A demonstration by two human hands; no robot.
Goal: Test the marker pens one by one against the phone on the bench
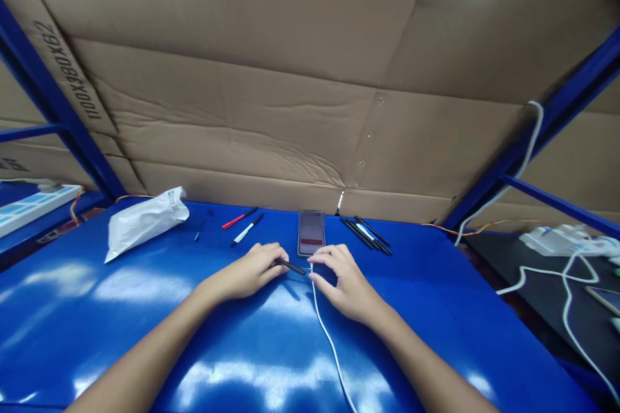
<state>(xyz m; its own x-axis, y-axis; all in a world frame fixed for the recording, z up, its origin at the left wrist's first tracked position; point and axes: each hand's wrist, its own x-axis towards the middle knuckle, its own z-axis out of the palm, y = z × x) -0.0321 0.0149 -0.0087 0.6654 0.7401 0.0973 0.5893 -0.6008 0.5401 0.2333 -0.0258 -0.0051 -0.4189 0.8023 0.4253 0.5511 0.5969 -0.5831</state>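
Black pen (290, 266) pointing right, crosswise

The left hand (247, 271) is pinching a black pen (290, 266) — its tip just beside the white cable (324, 329) the right hand (346, 281) is holding.

Light: bright, overhead
Glare: white patches on table (135, 287)
Edges: wide-angle bowing
Blur: phone (310, 232) screen smeared

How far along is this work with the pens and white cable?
Done, seemingly: black pens lie grouped right of the phone. In hand: the left hand holds a black pen to the white cable's end, pinched by the right hand. Left: the red pen and white pen lie apart, untouched.
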